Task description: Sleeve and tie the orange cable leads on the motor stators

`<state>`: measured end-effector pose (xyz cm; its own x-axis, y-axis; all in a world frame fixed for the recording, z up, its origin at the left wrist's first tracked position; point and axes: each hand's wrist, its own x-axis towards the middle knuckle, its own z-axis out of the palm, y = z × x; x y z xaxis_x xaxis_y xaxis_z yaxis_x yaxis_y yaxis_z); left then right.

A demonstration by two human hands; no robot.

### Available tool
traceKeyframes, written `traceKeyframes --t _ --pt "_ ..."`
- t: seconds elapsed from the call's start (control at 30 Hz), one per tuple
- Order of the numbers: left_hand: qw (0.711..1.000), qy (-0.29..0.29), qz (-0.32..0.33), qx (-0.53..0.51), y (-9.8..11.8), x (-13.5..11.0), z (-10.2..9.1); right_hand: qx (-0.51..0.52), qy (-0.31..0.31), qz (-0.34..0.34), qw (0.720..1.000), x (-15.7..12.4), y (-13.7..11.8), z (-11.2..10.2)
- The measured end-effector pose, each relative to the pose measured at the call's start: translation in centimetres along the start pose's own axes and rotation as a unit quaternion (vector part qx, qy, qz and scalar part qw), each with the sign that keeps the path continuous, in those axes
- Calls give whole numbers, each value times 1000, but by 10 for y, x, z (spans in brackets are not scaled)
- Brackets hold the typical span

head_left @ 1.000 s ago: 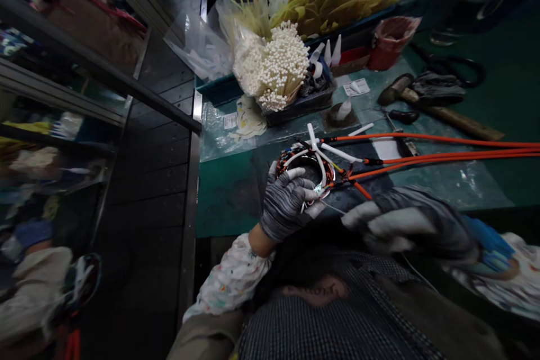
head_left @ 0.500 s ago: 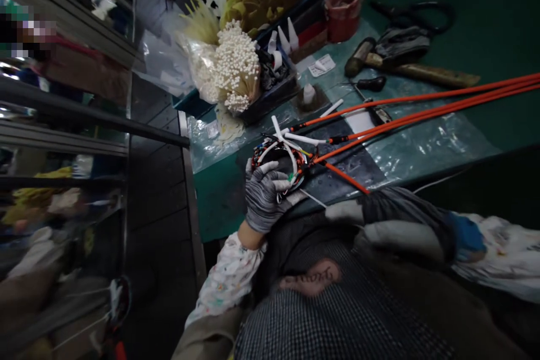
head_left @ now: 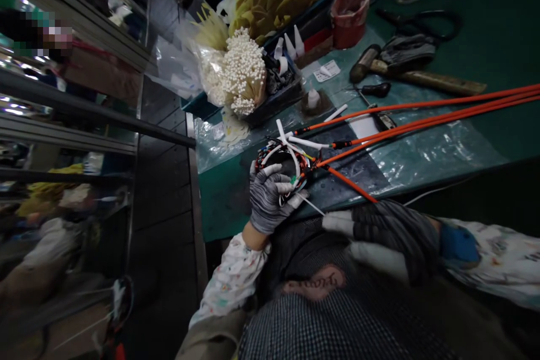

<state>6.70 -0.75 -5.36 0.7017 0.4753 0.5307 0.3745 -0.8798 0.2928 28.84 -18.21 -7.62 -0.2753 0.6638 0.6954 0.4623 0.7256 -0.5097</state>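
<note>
Coil (head_left: 302, 164) at the bench's (head_left: 228, 214) near edge, left hand (head_left: 268, 197) pinching its rim, right hand (head_left: 375, 236) closed on taut cord (head_left: 311, 205).

Blurred a second ago, the right hand now shows more clearly, suggesting a steadier pull. Striped knit gloves (head_left: 270, 211); coil ring-shaped, wiry; smooth white tubes (head_left: 310, 142), slim orange leads (head_left: 442, 120), glossy plastic sheet (head_left: 447, 152).

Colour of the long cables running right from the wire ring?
The cables are orange, best seen in the head view.
</note>
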Motion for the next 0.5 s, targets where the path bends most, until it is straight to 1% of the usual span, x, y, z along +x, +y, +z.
traceKeyframes --t 0.07,0.17,0.23,0.33,0.5 --pt "1000 19 10 -17 0 1 1 -15 -17 3 1000 -2 0 -2" --pt "998 33 16 -43 1 2 2 -7 -39 23 999 -6 3 -6" --pt "998 33 16 -48 1 2 2 1 -40 44 998 -6 4 -8" --pt "999 26 13 -45 1 2 1 19 -44 56 997 -3 3 -9" --pt "999 21 20 -20 0 3 1 46 -67 85 993 11 4 -8"
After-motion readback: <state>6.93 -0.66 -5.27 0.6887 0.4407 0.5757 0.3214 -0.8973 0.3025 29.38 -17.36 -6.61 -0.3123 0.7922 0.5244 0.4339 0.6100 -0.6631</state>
